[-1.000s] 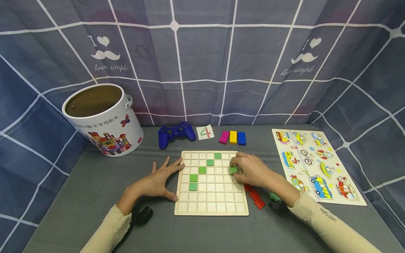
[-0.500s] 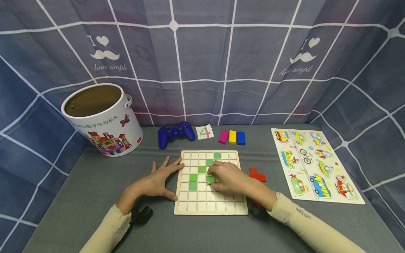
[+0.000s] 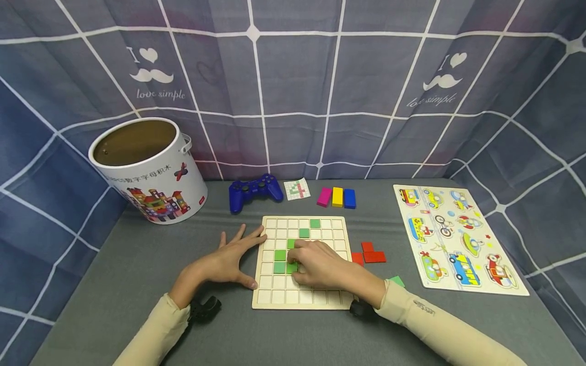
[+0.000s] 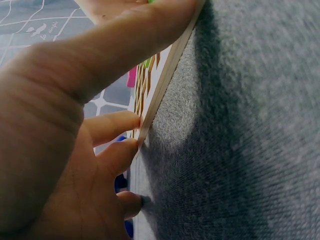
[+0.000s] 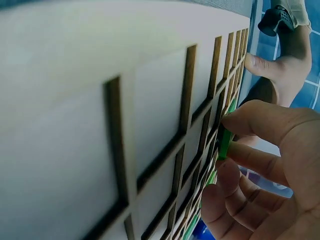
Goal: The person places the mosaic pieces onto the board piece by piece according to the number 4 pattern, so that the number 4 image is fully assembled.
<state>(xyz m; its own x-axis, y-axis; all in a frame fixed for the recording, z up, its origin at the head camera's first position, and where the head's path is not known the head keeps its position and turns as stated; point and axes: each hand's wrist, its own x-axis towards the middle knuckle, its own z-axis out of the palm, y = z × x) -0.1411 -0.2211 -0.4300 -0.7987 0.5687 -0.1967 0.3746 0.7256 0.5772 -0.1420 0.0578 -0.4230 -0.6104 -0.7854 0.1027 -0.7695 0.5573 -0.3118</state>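
Note:
A light wooden grid board [image 3: 293, 299] lies flat, with several green square tiles [image 3: 280, 255] set in its cells along a diagonal. My left hand [image 3: 224, 262] spreads its fingers at the board's left side; in the left wrist view, thumb and fingertips meet the board's edge [image 4: 165, 82]. Over the board's middle, my right hand [image 3: 320, 264] pinches a green tile [image 5: 224, 144] between thumb and finger. That tile is at a cell just right of the lowest placed green one, and the hand hides part of it in the head view.
Red tiles [image 3: 374, 256] and a green tile [image 3: 397, 281] lie right of the board, near the right forearm. Behind are a blue game controller [image 3: 255, 191], a small pattern card [image 3: 297, 189] and magenta, yellow and blue blocks [image 3: 337, 197]. A white bucket [image 3: 157, 188] stands left, a picture puzzle board [image 3: 481, 262] right.
My right hand has carried the green tile leftward and nearer from the board's right side to a cell beside the lowest green tile. The left hand has stayed in place.

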